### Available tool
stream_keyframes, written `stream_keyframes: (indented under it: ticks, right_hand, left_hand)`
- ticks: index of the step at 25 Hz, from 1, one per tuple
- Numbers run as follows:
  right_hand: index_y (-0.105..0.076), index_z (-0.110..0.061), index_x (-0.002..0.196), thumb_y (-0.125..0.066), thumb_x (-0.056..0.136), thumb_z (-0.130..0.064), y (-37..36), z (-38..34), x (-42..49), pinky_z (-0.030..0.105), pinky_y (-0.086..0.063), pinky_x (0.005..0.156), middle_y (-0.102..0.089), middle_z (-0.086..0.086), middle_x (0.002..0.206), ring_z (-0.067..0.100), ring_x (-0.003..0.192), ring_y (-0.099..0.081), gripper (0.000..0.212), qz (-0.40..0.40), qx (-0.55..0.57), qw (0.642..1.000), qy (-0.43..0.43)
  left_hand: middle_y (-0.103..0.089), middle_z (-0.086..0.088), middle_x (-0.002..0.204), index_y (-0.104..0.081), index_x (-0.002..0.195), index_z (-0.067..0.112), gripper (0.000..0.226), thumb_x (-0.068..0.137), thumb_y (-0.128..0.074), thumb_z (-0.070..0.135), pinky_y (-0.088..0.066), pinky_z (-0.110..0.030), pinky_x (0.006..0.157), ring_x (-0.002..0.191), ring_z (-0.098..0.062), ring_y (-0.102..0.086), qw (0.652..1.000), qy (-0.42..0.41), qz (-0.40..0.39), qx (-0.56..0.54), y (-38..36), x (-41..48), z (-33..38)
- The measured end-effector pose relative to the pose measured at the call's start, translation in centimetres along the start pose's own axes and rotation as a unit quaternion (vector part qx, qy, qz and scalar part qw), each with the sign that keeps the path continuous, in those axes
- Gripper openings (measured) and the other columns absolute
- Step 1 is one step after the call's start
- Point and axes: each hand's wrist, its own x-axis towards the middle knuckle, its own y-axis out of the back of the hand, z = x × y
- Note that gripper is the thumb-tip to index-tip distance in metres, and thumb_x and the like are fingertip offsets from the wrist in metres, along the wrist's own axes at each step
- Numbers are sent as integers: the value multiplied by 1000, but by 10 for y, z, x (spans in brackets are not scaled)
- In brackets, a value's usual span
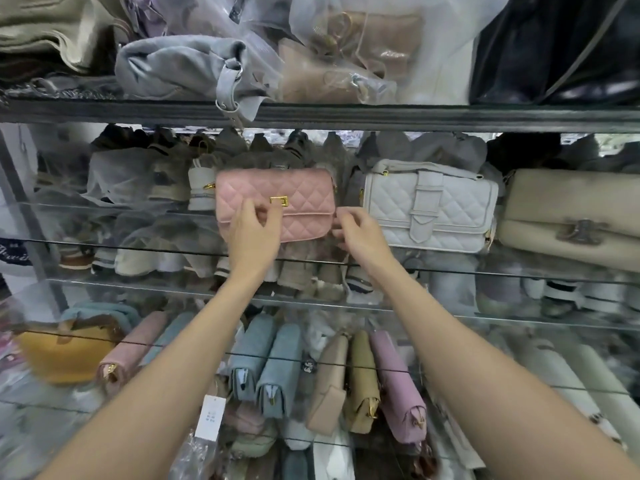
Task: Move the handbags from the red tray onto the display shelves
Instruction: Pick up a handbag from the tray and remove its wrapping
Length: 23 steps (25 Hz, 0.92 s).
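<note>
glass display shelving packed with wrapped stock fills the view. pink quilted handbag (275, 202), soft leather-look with a flap front, stands upright on the middle glass shelf (156, 247), face out, just left of a white quilted handbag (429, 206) with a buckled strap; narrow gap between the two. a beige flap handbag (568, 216) lies further right. left hand (254, 233): fingers curled against the lower front of the pink bag, thumb up near the gold clasp (278, 201). right hand (356, 233): fingertips pinching the bag's right end. judgement: the two-handed hold is for squaring the bag, front parallel to the shelf edge and in line with its neighbour, so the clasp faces a shopper. placing step looks nearly done; release not yet made. appearance: diamond stitching, rounded corners, gold hardware at the left end, body keeps its shape, so likely firm enough to stand alone. red tray not in view.
</note>
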Motion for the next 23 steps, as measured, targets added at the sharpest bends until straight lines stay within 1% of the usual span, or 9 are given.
stream_keyframes:
  ticks: [4, 6, 8, 10, 13, 16, 19, 21, 23]
  right_hand:
    - [-66, -19, 99, -46, 105, -25, 49, -9, -38, 27, -49, 77, -70, -5, 85, 7, 72, -63, 21, 29, 0, 1000, -2]
    - [-66, -17, 88, -48, 104, -24, 109, -8, -76, 30, -50, 74, -67, -6, 70, 12, 68, -61, 25, 110, 3, 994, -4]
    - [-65, -15, 80, -50, 104, -24, 125, -10, -86, 30, -48, 68, -60, -7, 58, 12, 61, -57, 30, 103, -18, 994, -5]
    - [-61, -16, 72, -51, 103, -23, 173, -14, -123, 30, -44, 62, -54, -6, 53, 8, 51, -51, 34, 159, -76, 984, -21]
    - [-55, -14, 71, -50, 102, -24, 261, -16, -197, 32, -40, 62, -46, -4, 54, 10, 51, -43, 33, 280, -111, 953, -35]
    - [-50, -15, 73, -49, 104, -33, 336, -15, -294, 29, -37, 60, -42, 2, 61, 14, 57, -41, 36, 374, -159, 910, -79]
    - [-48, -14, 77, -47, 105, -29, 383, -15, -392, 21, -35, 54, -39, 8, 68, 15, 61, -40, 32, 445, -184, 868, -123]
    - [-45, -16, 75, -48, 105, -29, 408, -12, -461, 24, -37, 57, -39, 4, 65, 11, 55, -40, 32, 501, -190, 829, -162]
    - [-44, -18, 71, -50, 104, -30, 424, -4, -526, 29, -35, 60, -38, 0, 61, 10, 53, -39, 35, 552, -184, 789, -196]
  left_hand:
    - [-55, 1, 74, -54, 76, 14, 32, 102, -51, 32, -39, -36, 71, 73, -16, -48, 993, -41, -95, -57, -43, -33, 28]
    - [-48, 2, 65, -50, 70, 11, 40, 103, -51, 32, -33, -35, 64, 64, -13, -41, 976, -62, -183, -99, -83, -72, 63]
    - [-36, 3, 60, -47, 68, 9, 42, 103, -51, 31, -27, -34, 60, 59, -11, -32, 974, -58, -186, -118, -92, -77, 72]
    - [-32, 3, 60, -42, 66, 13, 43, 104, -51, 30, -25, -31, 56, 57, -11, -28, 956, -67, -237, -158, -119, -108, 105]
    - [-30, -3, 61, -40, 65, 15, 43, 104, -51, 29, -20, -36, 57, 59, -13, -27, 902, -87, -361, -219, -171, -184, 162]
    - [-31, 7, 50, -35, 60, 19, 48, 104, -50, 30, -22, -35, 57, 50, -11, -29, 846, -93, -460, -253, -206, -277, 215]
    - [-30, 9, 50, -32, 59, 21, 49, 105, -49, 32, -24, -33, 55, 48, -9, -30, 785, -101, -549, -268, -222, -371, 259]
    - [-37, 12, 46, -36, 61, 20, 48, 104, -47, 35, -31, -26, 51, 45, -7, -37, 737, -106, -610, -271, -226, -439, 285]
    - [-39, 3, 52, -40, 65, 19, 44, 102, -48, 39, -30, -26, 53, 47, -11, -39, 683, -104, -665, -285, -225, -504, 306]
